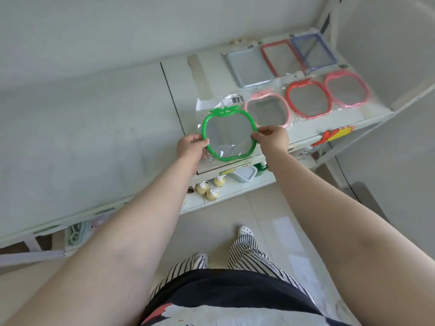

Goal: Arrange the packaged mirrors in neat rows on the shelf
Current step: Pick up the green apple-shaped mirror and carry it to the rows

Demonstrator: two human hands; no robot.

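Your left hand [189, 147] and right hand [273, 137] pinch opposite sides of the green apple-shaped plastic-framed mirror in its clear wrapper [227, 135], holding it over the front left of the white shelf [181, 74]. Beside it lie pink and red apple-shaped mirrors, rectangular ones behind, before a pale wall.

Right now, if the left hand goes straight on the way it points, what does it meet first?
The left hand points up the shelf while gripping the green mirror. Ahead lies only that mirror's plastic bag, then bare shelf. The grey mirror seems off to the right, though depth is unclear.
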